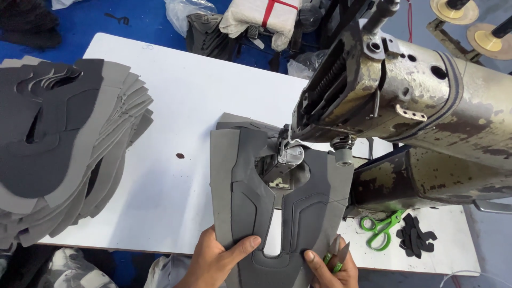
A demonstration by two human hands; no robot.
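Note:
A grey shoe upper piece [245, 176] with darker overlays lies flat on the white table [176, 106], its middle under the presser foot [288, 154] of a worn sewing machine [426, 101]. My left hand [216, 258] pinches the near left edge of the piece, thumb on top. My right hand [330, 269] presses the near right edge with its thumb and also holds small green-handled thread snips [336, 253], blades pointing up.
A tall stack of grey cut shoe pieces [58, 138] fills the table's left side. Green scissors [381, 226] and dark fabric scraps [416, 234] lie on the right. Bags and bundles [261, 18] sit behind the table on the blue floor.

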